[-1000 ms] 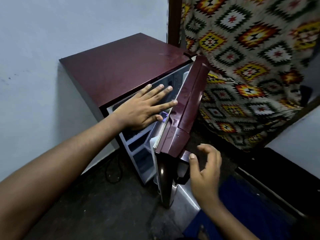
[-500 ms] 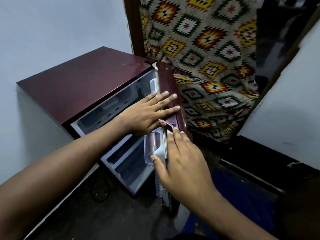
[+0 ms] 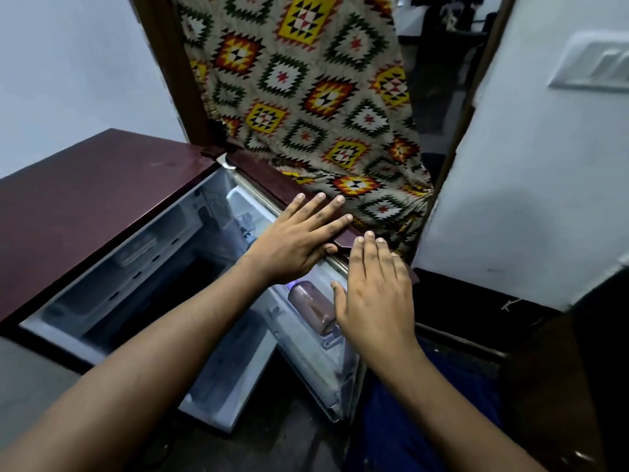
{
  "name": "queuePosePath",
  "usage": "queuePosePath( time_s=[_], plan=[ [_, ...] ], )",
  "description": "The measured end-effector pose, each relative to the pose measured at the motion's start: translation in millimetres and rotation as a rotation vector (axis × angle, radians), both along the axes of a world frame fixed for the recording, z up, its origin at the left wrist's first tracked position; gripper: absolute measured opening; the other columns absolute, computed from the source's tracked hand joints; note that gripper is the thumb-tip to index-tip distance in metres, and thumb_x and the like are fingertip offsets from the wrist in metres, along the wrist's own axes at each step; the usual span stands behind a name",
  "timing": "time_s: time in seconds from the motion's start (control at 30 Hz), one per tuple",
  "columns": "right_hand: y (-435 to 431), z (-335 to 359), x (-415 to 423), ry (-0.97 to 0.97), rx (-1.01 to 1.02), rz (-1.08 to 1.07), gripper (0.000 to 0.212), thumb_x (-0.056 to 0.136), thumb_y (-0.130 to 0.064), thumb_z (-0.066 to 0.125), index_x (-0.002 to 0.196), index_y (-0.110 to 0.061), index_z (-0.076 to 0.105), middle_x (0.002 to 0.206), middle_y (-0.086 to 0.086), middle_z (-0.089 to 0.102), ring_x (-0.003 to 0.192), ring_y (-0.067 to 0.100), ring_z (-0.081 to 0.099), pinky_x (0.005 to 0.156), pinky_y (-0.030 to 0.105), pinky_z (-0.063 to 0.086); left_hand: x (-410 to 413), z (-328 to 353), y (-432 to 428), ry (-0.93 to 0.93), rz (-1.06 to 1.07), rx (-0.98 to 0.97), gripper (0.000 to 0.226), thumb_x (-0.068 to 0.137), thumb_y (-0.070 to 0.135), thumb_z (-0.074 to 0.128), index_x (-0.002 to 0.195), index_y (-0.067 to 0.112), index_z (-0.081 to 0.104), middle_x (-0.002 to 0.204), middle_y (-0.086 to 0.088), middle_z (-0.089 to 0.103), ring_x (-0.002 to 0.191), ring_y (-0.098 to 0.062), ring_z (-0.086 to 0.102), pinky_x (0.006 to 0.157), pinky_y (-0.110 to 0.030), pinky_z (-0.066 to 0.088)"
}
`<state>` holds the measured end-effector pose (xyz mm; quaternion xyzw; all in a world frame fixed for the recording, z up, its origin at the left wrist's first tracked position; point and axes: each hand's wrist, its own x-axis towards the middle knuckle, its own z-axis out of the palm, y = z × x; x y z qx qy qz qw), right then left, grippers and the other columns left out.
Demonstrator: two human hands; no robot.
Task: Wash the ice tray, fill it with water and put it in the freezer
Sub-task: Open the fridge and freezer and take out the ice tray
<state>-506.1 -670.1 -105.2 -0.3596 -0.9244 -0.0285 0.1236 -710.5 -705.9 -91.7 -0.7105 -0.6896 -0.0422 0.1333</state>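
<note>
A small maroon fridge [image 3: 95, 195] stands low against the wall with its door [image 3: 272, 189] swung wide open to the right. My left hand [image 3: 299, 236] lies flat with straight fingers on the door's top edge. My right hand [image 3: 374, 291] is flat too, its fingertips touching the door's upper corner. The freezer compartment [image 3: 136, 247] shows at the top of the lit interior. A brownish bottle [image 3: 313, 306] lies in the door shelf below my hands. No ice tray is visible.
A patterned curtain [image 3: 306, 90] hangs in the doorway right behind the open door. A white wall with a switch plate [image 3: 592, 63] stands at the right. A blue mat [image 3: 418, 420] lies on the dark floor by the door.
The fridge door has swung from nearly closed to wide open. My left hand moved with its top edge, and my right hand rose from below the door to its upper corner.
</note>
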Motion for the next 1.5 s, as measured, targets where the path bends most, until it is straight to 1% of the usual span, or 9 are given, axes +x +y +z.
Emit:
queuePosePath(
  time_s=[0.1,0.2,0.27,0.37,0.53,0.8,0.97,1.33,1.5],
  plan=[
    [36,-6,0,0.031,0.063,-0.037,0.075,0.105,-0.040,0.051,0.163,0.000,0.029,0.168,0.021,0.033,0.155,0.036,0.033,0.128,0.050,0.025,10,-8,32,-0.114,0.066,0.012,0.062,0.111,0.052,0.024,0.168,0.029,0.029,0.178,-0.002,0.019,0.164,-0.032,0.018,0.133,-0.053,0.011],
    [76,-12,1,0.074,0.137,-0.046,0.072,0.101,-0.035,0.058,0.161,-0.002,0.034,0.164,0.018,0.041,0.152,0.034,0.038,0.127,0.049,0.028,16,-13,63,-0.207,0.109,0.075,0.058,0.110,0.047,0.039,0.164,0.028,0.040,0.172,-0.004,0.036,0.160,-0.035,0.030,0.130,-0.053,0.019],
    [101,-17,0,0.097,0.167,-0.036,0.073,0.100,-0.035,0.058,0.161,-0.004,0.034,0.163,0.016,0.042,0.151,0.033,0.038,0.126,0.049,0.027,19,-14,82,-0.241,0.149,0.111,0.060,0.106,0.049,0.040,0.161,0.027,0.046,0.168,-0.005,0.043,0.157,-0.035,0.036,0.129,-0.054,0.023],
    [141,-25,-2,0.125,0.205,-0.009,0.073,0.100,-0.037,0.056,0.162,-0.007,0.033,0.164,0.014,0.040,0.150,0.032,0.036,0.127,0.048,0.025,23,-17,112,-0.270,0.196,0.152,0.059,0.105,0.049,0.043,0.159,0.029,0.049,0.165,-0.004,0.048,0.155,-0.037,0.038,0.128,-0.057,0.022],
    [206,-34,-6,0.216,0.310,0.084,0.071,0.096,-0.039,0.054,0.159,-0.006,0.041,0.160,0.015,0.047,0.146,0.033,0.044,0.125,0.047,0.028,22,-20,157,-0.275,0.267,0.180,0.054,0.108,0.047,0.054,0.159,0.031,0.049,0.166,-0.001,0.048,0.156,-0.038,0.037,0.129,-0.059,0.017],
    [287,-43,-31,0.367,0.382,0.183,0.072,0.086,-0.036,0.062,0.151,-0.006,0.053,0.151,0.014,0.058,0.138,0.033,0.054,0.120,0.047,0.036,12,-27,209,-0.192,0.360,0.171,0.059,0.111,0.057,0.036,0.165,0.033,0.035,0.170,-0.001,0.040,0.157,-0.033,0.032,0.129,-0.054,0.018],
    [323,-46,-42,0.373,0.420,0.243,0.072,0.087,-0.037,0.062,0.151,-0.005,0.053,0.150,0.015,0.058,0.137,0.033,0.054,0.120,0.047,0.035,11,-28,231,-0.158,0.411,0.214,0.057,0.111,0.054,0.038,0.163,0.029,0.041,0.164,-0.003,0.047,0.151,-0.033,0.039,0.126,-0.055,0.024],
    [347,-50,-53,0.403,0.434,0.285,0.072,0.087,-0.038,0.060,0.151,-0.005,0.053,0.149,0.016,0.059,0.137,0.033,0.054,0.120,0.047,0.034,4,-33,249,-0.166,0.444,0.260,0.056,0.109,0.052,0.040,0.161,0.030,0.044,0.160,-0.001,0.052,0.150,-0.031,0.041,0.126,-0.054,0.025],
    [345,-47,-53,0.420,0.414,0.307,0.073,0.086,-0.037,0.062,0.150,-0.004,0.054,0.148,0.016,0.060,0.137,0.033,0.055,0.120,0.047,0.034,0,-31,245,-0.171,0.412,0.170,0.063,0.109,0.055,0.038,0.165,0.029,0.034,0.167,-0.004,0.043,0.155,-0.033,0.033,0.129,-0.055,0.019]
  ],
)
